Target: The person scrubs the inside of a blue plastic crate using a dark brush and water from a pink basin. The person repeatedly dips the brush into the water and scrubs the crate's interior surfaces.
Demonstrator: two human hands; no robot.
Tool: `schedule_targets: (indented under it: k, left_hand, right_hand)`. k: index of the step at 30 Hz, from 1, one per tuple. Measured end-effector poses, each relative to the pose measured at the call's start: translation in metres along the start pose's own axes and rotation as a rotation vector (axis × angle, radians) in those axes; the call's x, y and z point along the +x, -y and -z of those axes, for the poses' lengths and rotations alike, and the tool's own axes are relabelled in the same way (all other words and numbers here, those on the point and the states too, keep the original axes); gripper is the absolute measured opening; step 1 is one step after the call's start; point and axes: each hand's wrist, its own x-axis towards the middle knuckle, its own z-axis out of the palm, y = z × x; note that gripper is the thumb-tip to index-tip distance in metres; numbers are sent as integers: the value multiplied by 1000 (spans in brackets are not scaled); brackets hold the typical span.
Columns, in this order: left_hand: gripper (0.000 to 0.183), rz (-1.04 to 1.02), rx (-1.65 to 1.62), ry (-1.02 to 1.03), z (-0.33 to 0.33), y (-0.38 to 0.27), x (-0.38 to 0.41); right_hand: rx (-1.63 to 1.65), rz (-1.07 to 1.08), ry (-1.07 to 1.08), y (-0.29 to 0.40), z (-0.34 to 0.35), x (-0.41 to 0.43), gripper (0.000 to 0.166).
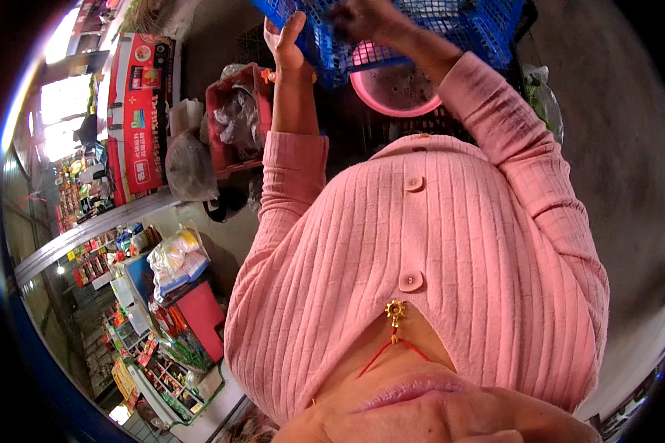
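A blue plastic mesh basket [490, 36] is at the top of the view, partly cut off by the picture's edge. My left hand [284, 47] grips its left side, with the thumb up along the wall. Over the basket's near left part is my right hand [360, 19], blurred and dark, so its fingers and anything in them cannot be made out. Below the basket stands a pink plastic basin [399, 112] holding murky water [401, 88] with bubbles on it. The basket hides the basin's far part.
To the left sits a red plastic crate [213, 122] with clear plastic bags in it, beside a filled plastic bag [191, 169]. A clear bag of green leaves [543, 99] lies to the right. Shop shelves with goods [166, 382] stand farther left.
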Motion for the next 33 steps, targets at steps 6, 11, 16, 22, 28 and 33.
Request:
schedule_targets:
  k: [6,11,16,22,28,33]
  left_hand:
    - [49,-14,68,-73,-15,-11,2]
    - [50,24,52,-72,-22,-7,-3]
    - [51,24,69,-89,-27,-2,-4]
    - [52,-9,114,-128,-34,-8,-3]
    - [61,3,58,-121,-35,2,-6]
    - [62,-114,183,-243,-33,6,-5]
  right_hand:
    - [-36,140,44,19,-16,-21,19]
    - [-309,170,90,2,-13,-35,23]
    - [-185,167,69,-62,-12,-16,16]
    - [-77,86,-15,3,-30,-26,23]
    - [-315,53,97,-24,-14,-3,15]
    - [-208,97,25,3,-26,-13,18]
